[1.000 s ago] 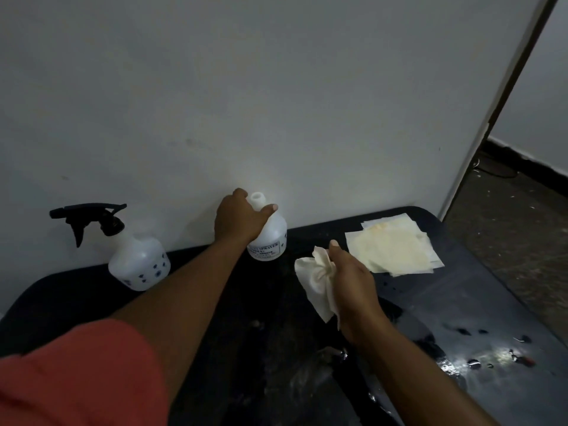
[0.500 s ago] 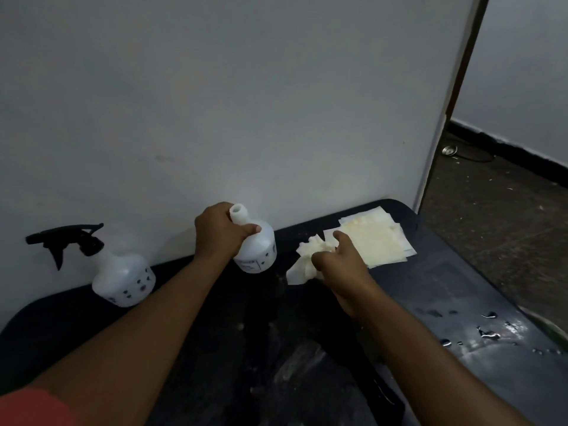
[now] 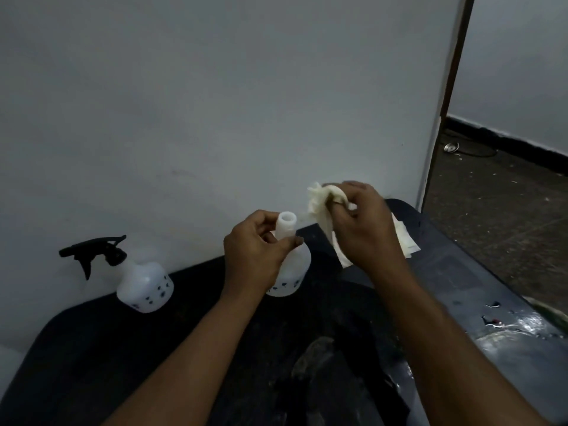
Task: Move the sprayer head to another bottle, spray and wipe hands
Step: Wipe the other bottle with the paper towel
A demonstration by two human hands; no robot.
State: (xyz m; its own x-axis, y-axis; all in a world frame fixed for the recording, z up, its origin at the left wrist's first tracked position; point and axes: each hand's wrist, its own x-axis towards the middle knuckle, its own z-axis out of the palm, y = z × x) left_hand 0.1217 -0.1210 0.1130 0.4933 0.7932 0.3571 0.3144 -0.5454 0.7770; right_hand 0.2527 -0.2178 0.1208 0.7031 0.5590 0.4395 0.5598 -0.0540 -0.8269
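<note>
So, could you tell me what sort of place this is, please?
Probably a bare indoor room, perhaps a utility corner: a dark wet table pushed against a plain white wall, with a gritty floor through a doorway on the right.

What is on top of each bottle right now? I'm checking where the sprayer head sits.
The left bottle carries the black sprayer head. The bottle in the left hand has a bare open neck; the hand covers part of its shoulder.

Bare dark tabletop [image 3: 196, 305] between sprayer bottle [image 3: 144, 285] and open-necked bottle [image 3: 289, 272].
</note>
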